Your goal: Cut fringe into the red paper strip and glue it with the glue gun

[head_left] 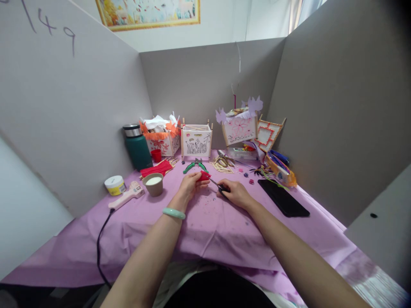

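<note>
My left hand (190, 186) pinches a small red piece (204, 176), which looks like folded paper or cloth, above the middle of the table. In my right hand (236, 193) is a pair of scissors (223, 188) with dark handles. Its blades point left and reach the red piece; whether they are open or closed on it I cannot tell. Just behind my hands lie green-handled pliers (196, 165). A beige cup (153, 185) with pale contents stands left of my left hand. Tiny scraps dot the purple cloth (205, 222) below the hands.
At left are a pink glue gun (127, 196) with a black cord, a white jar (114, 185), a green bottle (137, 147) and red strips (156, 168). Behind stand decorated paper boxes (197, 141). A black phone-like slab (283, 197) and a pouch (280, 169) lie right. Grey partitions (212, 77) surround the table.
</note>
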Motion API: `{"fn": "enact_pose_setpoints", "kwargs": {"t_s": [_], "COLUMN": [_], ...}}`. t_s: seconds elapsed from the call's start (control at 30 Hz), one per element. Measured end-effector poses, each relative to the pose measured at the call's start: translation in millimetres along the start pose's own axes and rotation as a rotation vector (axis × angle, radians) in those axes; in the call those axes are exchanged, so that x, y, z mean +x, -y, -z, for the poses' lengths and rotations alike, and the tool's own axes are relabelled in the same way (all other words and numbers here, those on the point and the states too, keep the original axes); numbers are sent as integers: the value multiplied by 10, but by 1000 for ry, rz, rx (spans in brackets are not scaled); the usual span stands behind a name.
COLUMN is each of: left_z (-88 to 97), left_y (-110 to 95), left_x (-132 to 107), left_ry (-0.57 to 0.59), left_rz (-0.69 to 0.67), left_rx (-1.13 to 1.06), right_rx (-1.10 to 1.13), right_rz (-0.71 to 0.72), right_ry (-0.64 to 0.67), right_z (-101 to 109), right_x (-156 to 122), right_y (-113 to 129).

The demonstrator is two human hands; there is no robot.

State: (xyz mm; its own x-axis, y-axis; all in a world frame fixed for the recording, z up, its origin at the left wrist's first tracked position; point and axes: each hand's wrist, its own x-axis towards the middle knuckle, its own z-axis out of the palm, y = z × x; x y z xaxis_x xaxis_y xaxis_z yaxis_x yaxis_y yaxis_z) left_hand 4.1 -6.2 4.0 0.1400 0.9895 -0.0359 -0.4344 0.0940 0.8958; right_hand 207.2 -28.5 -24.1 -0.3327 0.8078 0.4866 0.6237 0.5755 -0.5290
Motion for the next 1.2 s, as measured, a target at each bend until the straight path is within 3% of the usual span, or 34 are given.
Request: {"fn": "enact_pose_setpoints", "kwargs": {"t_s": [0.27, 1.2], "left_z": [23, 62], "left_y": [-16, 5], "left_x": [31, 65], "left_ry": [-58, -44], "left_rz": [-33, -44], "left_rx": [-29, -7], "right_rx": [15, 14], "right_rz": [36, 53], "right_ry": [11, 6], "right_z": [5, 3], "right_x": [-1, -6], "right_y": [6, 25]}}
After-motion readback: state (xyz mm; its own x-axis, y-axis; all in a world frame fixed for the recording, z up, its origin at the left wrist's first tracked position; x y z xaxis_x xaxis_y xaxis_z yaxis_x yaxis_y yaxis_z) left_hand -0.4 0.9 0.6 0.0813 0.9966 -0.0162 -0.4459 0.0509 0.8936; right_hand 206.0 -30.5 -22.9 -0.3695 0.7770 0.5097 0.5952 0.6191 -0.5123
